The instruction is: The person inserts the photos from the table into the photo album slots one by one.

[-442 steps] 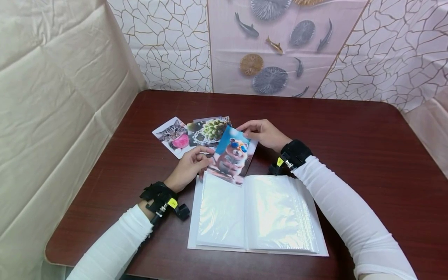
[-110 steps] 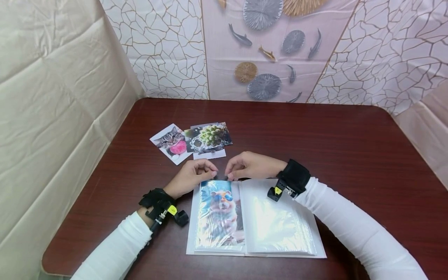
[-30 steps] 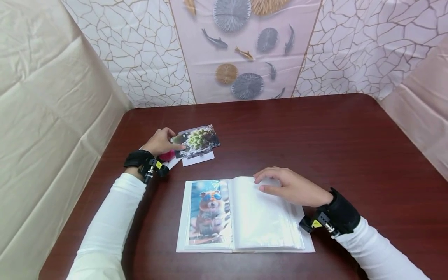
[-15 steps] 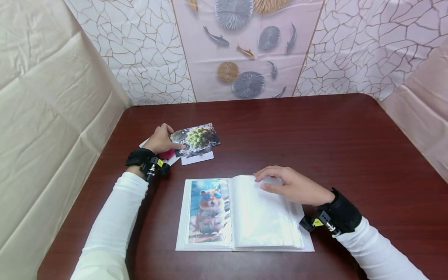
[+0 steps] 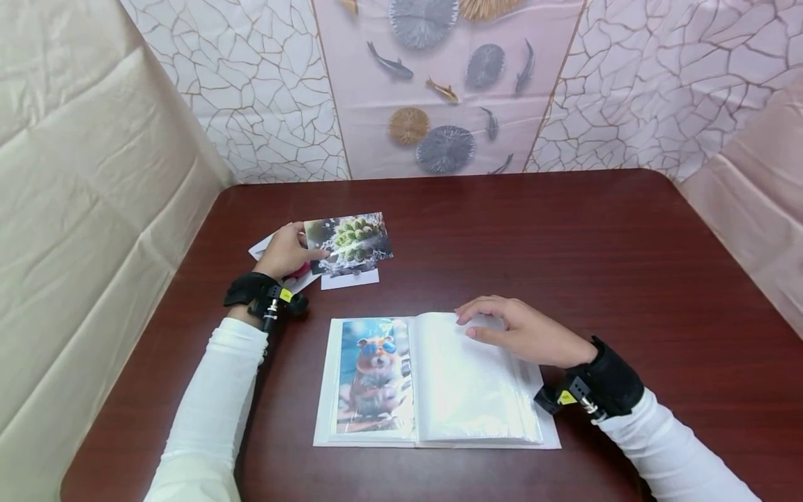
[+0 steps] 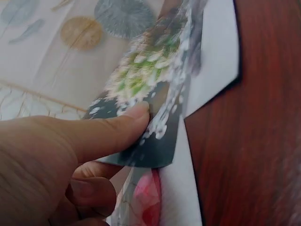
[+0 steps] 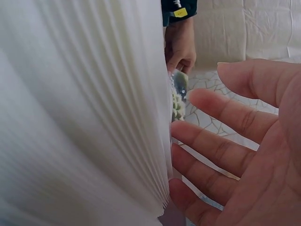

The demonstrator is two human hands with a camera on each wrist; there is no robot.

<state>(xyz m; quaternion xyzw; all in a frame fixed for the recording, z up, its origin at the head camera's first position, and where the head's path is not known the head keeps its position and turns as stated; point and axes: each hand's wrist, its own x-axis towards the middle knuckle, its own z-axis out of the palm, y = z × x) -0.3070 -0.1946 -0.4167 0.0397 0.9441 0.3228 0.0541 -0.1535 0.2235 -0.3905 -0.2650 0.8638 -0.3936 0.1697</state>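
My left hand (image 5: 287,249) pinches the succulent photo (image 5: 357,240) by its left end, thumb on top and fingers beneath. In the left wrist view, that photo (image 6: 146,89) tilts up off the prints under it. A cat photo (image 5: 303,280) lies partly hidden below the hand, and a white-edged print (image 5: 350,279) shows under the succulent one. My right hand (image 5: 521,331) hovers with relaxed fingers at the top of the right page of the open photo album (image 5: 479,390). Its fingertips are right at the page edges in the right wrist view. A bear-in-sunglasses photo (image 5: 376,376) fills the left sleeve.
The dark red wooden table (image 5: 502,237) carries everything. A patterned cloth backdrop (image 5: 452,84) hangs behind its far edge, and a cream cloth (image 5: 94,209) hangs along the left side. Both wrists wear black camera straps.
The bear photo has gone from my hands into the album's left sleeve. My left hand has moved to the loose photos and is now raising the succulent one; the right shifted onto the right page.
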